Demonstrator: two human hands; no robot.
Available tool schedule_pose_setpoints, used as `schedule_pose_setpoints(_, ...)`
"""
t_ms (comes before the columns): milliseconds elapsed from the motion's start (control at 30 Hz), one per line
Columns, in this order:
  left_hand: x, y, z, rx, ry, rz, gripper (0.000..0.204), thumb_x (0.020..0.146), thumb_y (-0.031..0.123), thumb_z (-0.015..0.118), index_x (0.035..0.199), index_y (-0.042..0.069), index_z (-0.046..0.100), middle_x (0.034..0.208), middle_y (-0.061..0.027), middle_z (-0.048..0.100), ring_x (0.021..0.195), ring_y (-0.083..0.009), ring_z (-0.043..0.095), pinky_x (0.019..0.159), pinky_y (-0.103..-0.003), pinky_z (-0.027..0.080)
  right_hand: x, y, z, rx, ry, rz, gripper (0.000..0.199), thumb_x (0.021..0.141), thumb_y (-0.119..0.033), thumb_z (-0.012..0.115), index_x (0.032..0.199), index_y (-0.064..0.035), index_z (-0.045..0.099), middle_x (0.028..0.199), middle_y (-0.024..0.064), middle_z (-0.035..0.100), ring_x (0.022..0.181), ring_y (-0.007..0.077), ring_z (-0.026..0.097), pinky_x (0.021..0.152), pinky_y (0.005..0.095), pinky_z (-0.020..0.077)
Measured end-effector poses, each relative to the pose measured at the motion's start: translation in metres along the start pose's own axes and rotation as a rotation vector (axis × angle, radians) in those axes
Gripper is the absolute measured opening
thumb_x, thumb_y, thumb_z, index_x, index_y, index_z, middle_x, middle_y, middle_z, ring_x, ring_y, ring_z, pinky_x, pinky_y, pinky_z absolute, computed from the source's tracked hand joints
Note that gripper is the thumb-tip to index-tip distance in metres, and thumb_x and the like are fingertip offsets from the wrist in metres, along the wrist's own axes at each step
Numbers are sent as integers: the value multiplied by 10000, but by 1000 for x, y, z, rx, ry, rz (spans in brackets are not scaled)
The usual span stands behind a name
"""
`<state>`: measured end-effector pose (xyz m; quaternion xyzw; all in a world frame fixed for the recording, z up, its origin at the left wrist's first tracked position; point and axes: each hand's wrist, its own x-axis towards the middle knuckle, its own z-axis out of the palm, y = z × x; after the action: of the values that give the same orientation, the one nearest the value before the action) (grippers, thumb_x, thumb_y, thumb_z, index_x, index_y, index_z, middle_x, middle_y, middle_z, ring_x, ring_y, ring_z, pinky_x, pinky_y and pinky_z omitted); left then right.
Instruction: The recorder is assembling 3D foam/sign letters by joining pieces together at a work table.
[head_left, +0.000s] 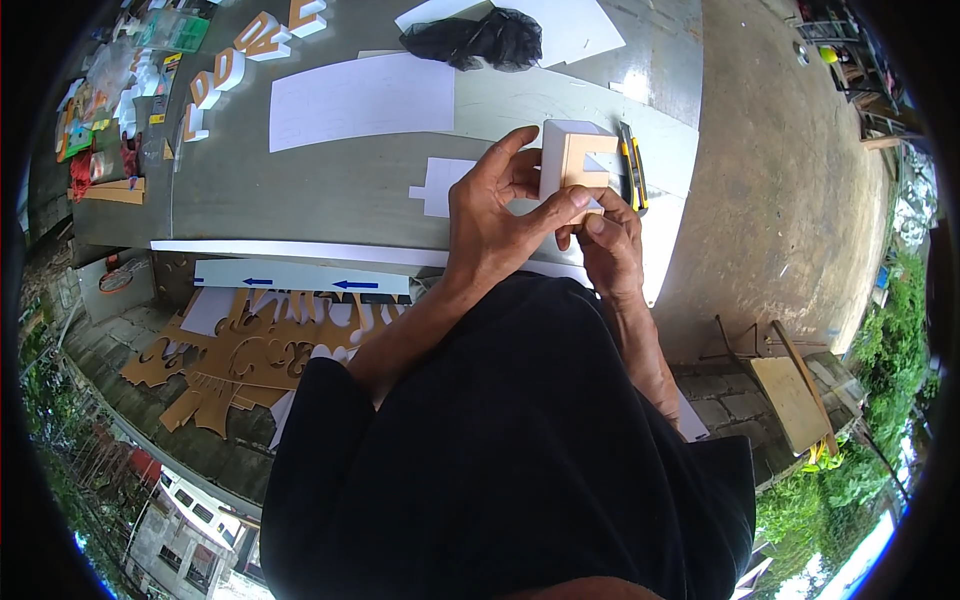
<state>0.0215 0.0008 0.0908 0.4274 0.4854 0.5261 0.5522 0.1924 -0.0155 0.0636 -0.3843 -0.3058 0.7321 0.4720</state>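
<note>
Here, one block letter, tan on its face and white on its side, is held above the tabletop, right of centre. Two bare hands hold it. The left hand has its thumb pressed on the tan face, with fingers partly hidden behind the white side; its grip pinches the letter from the left. The right hand has its grip closed on the lower right corner, thumb toward the wearer; some fingertips are hidden behind the letter. The thumbs cover part of the face.

Just right of the letter lies a yellow-and-black cutter; whether it is one or two side by side is hard to make out. To the left, partly covered by the left hand, is one small white cutout. Farther up lie one large white sheet and one crumpled black mesh, resting over another white sheet.

At upper left stand at least five more letters; they overlap, and the topmost is cut off. Beyond them is clutter too jumbled to count.

Below the tabletop's near edge, one pale strip bears two blue arrows. Under it, brown cutouts overlap, their number unclear, partly hidden by the left forearm.
</note>
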Motion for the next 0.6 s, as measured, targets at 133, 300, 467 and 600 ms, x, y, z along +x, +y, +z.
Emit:
schedule_pose_setpoints(133,6,-5,-4,36,-10,-12,597,786,222,871,1208,-96,593,964,-189,735,874,-218,734,810,-336,600,-2,2,-1,8,9,34,456,837,-224,694,1159,86,606,926,156,679,791,192,638,713,329,510)
schedule_pose_setpoints(300,6,-7,-3,20,-10,-87,474,795,228,862,1066,-100,655,914,-181,739,842,-215,739,792,-327,603,-3,3,-2,-1,20,54,459,833,-228,693,1156,87,608,916,156,681,790,188,639,710,329,509)
schedule_pose_setpoints(467,11,-6,-7,-108,-31,-227,476,791,242,869,1041,-108,663,911,-174,742,818,-189,730,753,-309,599,-2,2,-2,-35,50,95,448,842,-232,672,1149,89,612,894,147,683,753,182,635,697,332,507)
schedule_pose_setpoints(600,20,-10,-13,-11,-54,-384,473,774,328,868,961,-80,721,821,-119,735,713,-137,679,670,-271,561,0,0,-2,-43,93,187,397,852,-239,622,1081,85,623,867,141,681,706,178,623,664,321,493)
